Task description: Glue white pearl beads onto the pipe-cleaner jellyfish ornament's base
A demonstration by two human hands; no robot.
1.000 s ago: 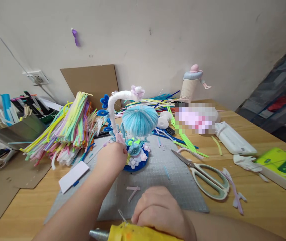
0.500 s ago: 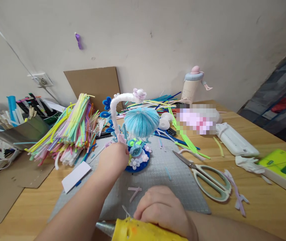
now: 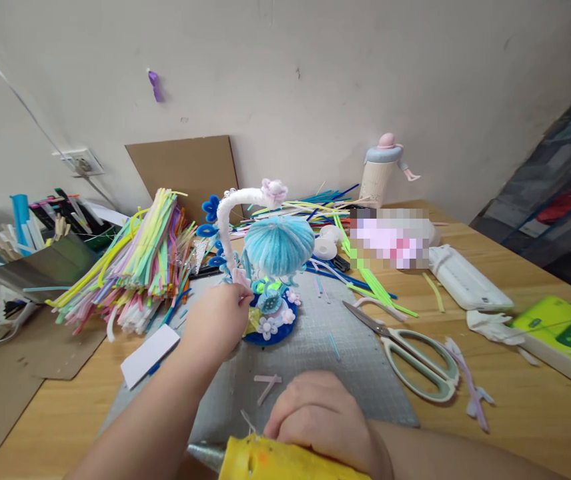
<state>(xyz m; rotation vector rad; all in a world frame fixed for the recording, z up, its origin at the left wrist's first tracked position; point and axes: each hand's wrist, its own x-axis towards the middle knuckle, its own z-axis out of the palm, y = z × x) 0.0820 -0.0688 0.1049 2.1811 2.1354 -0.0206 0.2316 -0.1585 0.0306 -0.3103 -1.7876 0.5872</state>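
A pipe-cleaner lamp stands upright, with a white arched stem (image 3: pixel 224 227), a blue ribbed shade (image 3: pixel 279 245) and a round dark-blue base (image 3: pixel 270 333) bearing small flowers. My left hand (image 3: pixel 220 317) is closed at the foot of the stem. Its fingertips pinch around a pale pink pipe-cleaner piece (image 3: pixel 239 277) there; the hand hides part of the base. Low in front, my right hand (image 3: pixel 320 413) grips a yellow hot glue gun (image 3: pixel 285 460), its metal nozzle pointing left. A thin strand of glue shows above the gun. The gun's handle is out of sight.
A grey cutting mat (image 3: pixel 315 363) lies beneath, with pink scraps (image 3: pixel 267 387) and a white card (image 3: pixel 150 357). Scissors (image 3: pixel 418 360) rest at right. Bundled pipe cleaners (image 3: pixel 135 267) and a pen holder (image 3: pixel 40 267) stand left; a bottle (image 3: pixel 379 177) is at the back.
My left hand has shifted slightly left and turned a little at the stem's foot, showing more of the base. My right hand still holds the glue gun. The view has moved slightly.
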